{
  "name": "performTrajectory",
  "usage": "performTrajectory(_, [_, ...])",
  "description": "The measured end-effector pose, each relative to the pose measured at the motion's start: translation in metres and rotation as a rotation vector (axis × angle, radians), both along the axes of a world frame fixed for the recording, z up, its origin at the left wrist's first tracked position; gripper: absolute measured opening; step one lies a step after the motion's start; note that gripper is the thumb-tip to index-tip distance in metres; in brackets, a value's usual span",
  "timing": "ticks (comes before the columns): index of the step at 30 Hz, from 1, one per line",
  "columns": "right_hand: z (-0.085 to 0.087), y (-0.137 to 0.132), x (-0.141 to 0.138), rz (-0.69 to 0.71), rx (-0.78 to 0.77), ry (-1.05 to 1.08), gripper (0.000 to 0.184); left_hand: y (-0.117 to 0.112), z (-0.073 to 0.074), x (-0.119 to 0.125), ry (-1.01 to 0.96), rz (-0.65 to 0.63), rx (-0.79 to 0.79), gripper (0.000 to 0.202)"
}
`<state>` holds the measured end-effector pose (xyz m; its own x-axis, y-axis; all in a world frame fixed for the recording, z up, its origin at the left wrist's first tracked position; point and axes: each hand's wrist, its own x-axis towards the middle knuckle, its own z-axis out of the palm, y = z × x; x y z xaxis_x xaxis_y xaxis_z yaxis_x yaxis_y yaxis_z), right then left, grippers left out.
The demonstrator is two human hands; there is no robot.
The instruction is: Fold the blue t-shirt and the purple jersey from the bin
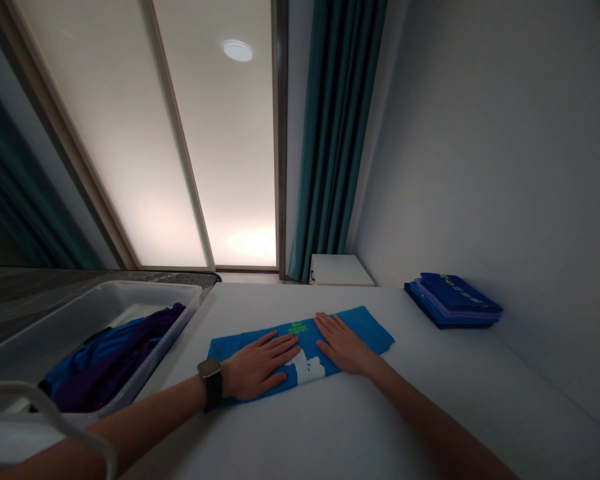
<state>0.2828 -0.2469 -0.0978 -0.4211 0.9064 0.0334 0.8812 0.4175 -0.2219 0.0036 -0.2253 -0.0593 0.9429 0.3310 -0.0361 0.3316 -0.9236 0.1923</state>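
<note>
A bright blue T-shirt [365,327], folded into a long strip with green lettering and a white print, lies on the white table [430,413]. My left hand [260,365] rests flat on its left half, fingers stretched out, a dark watch on the wrist. My right hand [343,343] lies flat on the middle of the shirt, fingers spread and pointing away from me. Neither hand grips the cloth.
A grey plastic bin [100,300] at the left holds loose blue and purple clothes [115,353]. A stack of folded blue and purple garments [453,300] sits at the table's far right by the wall. A white cabinet [340,270] and teal curtain [335,133] stand behind.
</note>
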Motion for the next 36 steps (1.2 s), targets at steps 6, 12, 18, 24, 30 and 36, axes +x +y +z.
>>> performTrajectory(6, [0.007,0.013,0.002,0.017,-0.016,0.020,0.068,-0.022,-0.019,0.013,-0.056,0.181,0.081,0.056])
performTrajectory(12, [0.001,-0.005,-0.018,-0.450,0.050,0.008,0.066,0.001,0.008,0.012,-0.021,-0.133,0.022,0.061])
performTrajectory(18, [-0.010,-0.014,-0.018,-0.494,-0.049,0.026,0.069,0.009,0.013,0.008,-0.006,-0.161,-0.019,0.060])
performTrajectory(24, [-0.007,0.031,0.008,-0.188,-0.071,0.081,0.066,-0.031,-0.018,0.030,-0.102,0.134,0.031,0.056])
performTrajectory(30, [0.010,0.068,0.007,-0.103,-0.112,0.109,0.056,-0.061,-0.032,0.071,-0.155,0.272,0.014,0.064])
performTrajectory(36, [0.003,0.059,-0.030,-0.321,-0.097,0.086,0.064,-0.025,0.007,0.049,-0.174,-0.103,-0.005,0.048])
